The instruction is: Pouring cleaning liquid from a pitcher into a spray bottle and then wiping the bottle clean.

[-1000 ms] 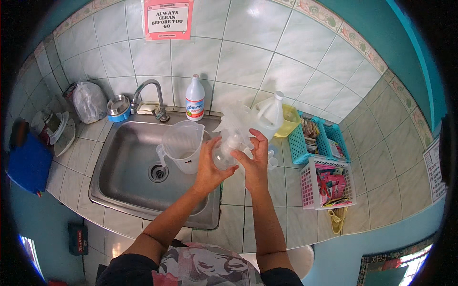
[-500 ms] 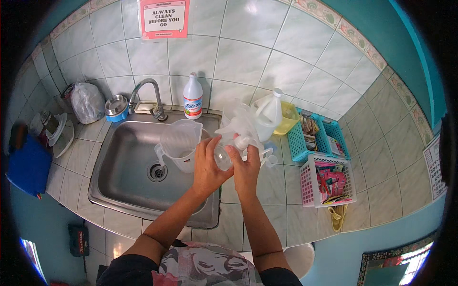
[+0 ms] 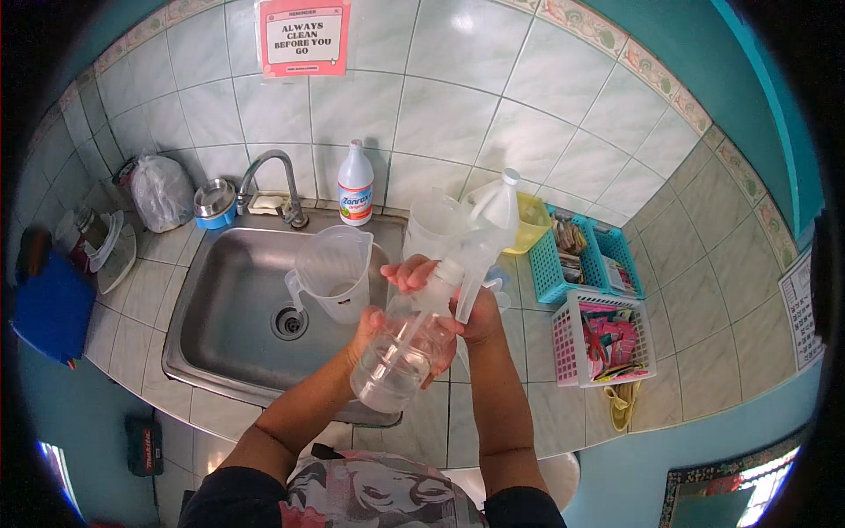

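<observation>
In front of me, over the sink's right edge, a clear spray bottle (image 3: 392, 370) is held tilted, its base toward me and its white trigger head pointing away to the right. My left hand (image 3: 368, 330) is closed round the bottle's left side, fingertips showing near the collar. My right hand (image 3: 482, 319) grips it on the right, close to the trigger, with its fingers partly hidden. A thin tube shows inside the bottle; whether liquid is in it is hard to tell. Just left, a translucent measuring jug (image 3: 330, 273) stands in the steel sink (image 3: 229, 352).
Behind the sink are a faucet (image 3: 280, 167), a soap dish (image 3: 267, 203) and a white bottle (image 3: 356, 187). To the right stand a white jug (image 3: 502, 207), a yellow container (image 3: 532, 216), a turquoise basket (image 3: 547, 264) and a white basket (image 3: 568, 343) with packets.
The spray bottle has been tipped so its base now faces me and its trigger head points away. My hands have shifted their grip along it.
</observation>
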The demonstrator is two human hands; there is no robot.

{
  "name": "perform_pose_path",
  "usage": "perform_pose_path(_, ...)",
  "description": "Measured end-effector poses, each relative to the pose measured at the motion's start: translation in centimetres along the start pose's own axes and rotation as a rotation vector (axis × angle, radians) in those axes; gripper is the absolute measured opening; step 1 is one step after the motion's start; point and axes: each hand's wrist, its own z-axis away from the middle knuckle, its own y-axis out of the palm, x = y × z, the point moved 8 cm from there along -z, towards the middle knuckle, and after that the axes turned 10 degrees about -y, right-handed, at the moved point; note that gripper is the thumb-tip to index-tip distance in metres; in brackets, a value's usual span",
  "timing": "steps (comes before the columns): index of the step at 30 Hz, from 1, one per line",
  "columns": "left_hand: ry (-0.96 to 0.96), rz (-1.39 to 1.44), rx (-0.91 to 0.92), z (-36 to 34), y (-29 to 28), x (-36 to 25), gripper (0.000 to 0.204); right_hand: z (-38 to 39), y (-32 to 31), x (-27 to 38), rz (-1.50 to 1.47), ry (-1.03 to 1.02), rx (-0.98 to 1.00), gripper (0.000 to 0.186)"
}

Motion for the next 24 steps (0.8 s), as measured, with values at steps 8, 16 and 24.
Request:
perform_pose_path(8,0.03,0.055,0.05,0.0,-0.5,0.0,0.076,-1.1,1.0,0.4,0.007,-0.126,0.068,0.04)
perform_pose_path(16,0.481,-1.049,-0.745,1.1,2.1,-7.3,0.083,1.7,-3.7,0.3,0.354,0.191,-0.649,0.048)
perform_pose_path(24,0.314,-0.648,-0.572,0.7,0.0,-5.9,0.086,2.2,-3.9,0.7,0.532,0.189,-0.662,0.048)
